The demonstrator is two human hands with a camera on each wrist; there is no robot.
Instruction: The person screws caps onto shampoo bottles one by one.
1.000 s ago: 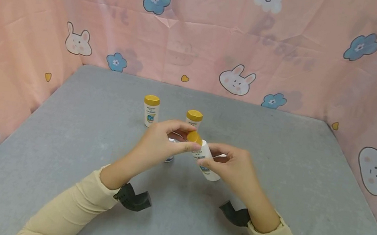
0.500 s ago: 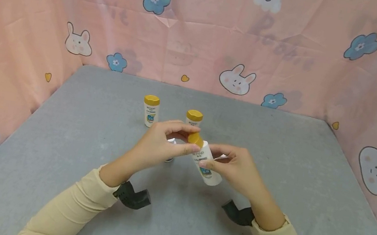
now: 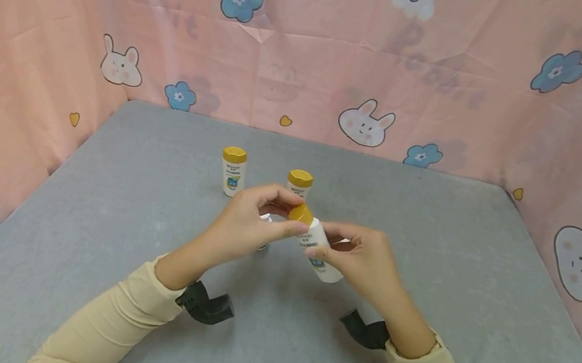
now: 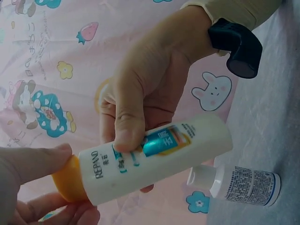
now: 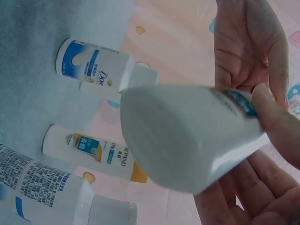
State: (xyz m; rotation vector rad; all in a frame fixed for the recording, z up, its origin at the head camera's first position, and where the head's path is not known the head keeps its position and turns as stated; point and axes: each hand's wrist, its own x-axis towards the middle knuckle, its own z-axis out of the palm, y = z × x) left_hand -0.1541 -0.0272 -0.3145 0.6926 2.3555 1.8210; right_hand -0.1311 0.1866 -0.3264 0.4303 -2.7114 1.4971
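Observation:
A white shampoo-style bottle (image 3: 318,254) with a yellow cap (image 3: 300,213) is held tilted above the table, between both hands. My left hand (image 3: 249,216) pinches the cap between thumb and fingers. The right hand (image 3: 364,258) grips the bottle's body, its thumb across the front label, as the left wrist view shows. Cap and body meet end to end; whether the cap is loose cannot be told. In the right wrist view the bottle's base (image 5: 161,140) faces the camera.
Two yellow-capped bottles stand farther back, one to the left (image 3: 232,173) and one behind the hands (image 3: 300,181). A white-capped bottle (image 4: 248,185) stands partly hidden behind my left hand. Another, blue-labelled bottle (image 5: 93,63) shows in the right wrist view.
The held bottle's base dipped slightly and rose a little again as the right hand shifted. My left hand stays on the cap in nearly the same place.

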